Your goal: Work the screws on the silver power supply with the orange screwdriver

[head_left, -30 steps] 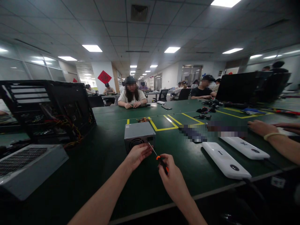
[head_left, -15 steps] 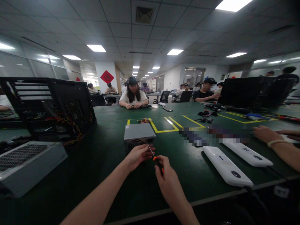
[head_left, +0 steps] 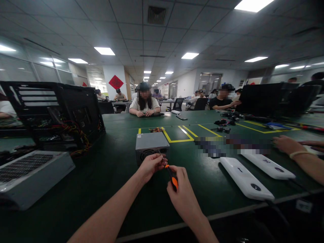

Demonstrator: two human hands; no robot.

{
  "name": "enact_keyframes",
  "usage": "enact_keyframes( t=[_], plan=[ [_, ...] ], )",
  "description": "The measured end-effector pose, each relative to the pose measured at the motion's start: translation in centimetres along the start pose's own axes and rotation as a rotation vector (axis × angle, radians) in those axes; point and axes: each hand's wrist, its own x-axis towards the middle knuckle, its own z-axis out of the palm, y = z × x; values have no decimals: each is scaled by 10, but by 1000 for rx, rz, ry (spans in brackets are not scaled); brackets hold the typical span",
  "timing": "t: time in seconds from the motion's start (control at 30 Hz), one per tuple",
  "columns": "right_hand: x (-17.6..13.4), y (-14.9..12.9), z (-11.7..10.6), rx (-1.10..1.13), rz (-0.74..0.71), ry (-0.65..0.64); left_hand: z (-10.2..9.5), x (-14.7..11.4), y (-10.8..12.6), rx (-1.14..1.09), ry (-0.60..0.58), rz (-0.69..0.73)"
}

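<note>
My right hand (head_left: 181,192) grips an orange-and-black screwdriver (head_left: 172,177) by its handle, shaft pointing up and left. My left hand (head_left: 150,165) is curled at the shaft's tip, fingers pinched around it; whether a screw sits there is too small to tell. Just beyond both hands a grey power supply unit (head_left: 151,144) rests on the green table (head_left: 113,189), its fan grille facing me.
An open black computer case (head_left: 58,114) with coloured wires stands at left, a grey panel (head_left: 30,175) in front of it. Two white devices (head_left: 245,179) lie at right, near another person's hands (head_left: 288,145). Other people sit at the far side.
My right hand has drawn closer to my left and tilted, showing more of the orange handle. The view has shifted slightly; the power supply has stayed put.
</note>
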Motion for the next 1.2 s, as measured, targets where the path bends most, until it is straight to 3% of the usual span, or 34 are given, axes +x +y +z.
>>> enact_keyframes(
  t=[0.53, 1.2],
  plan=[
    [-4, 4, -1, -25, -6, 58, -2, 3, -1, -18, -35, -28],
    [-6, 5, -4, -29, -5, 81, -2, 2, 4, -36, 17, -22]
  ],
)
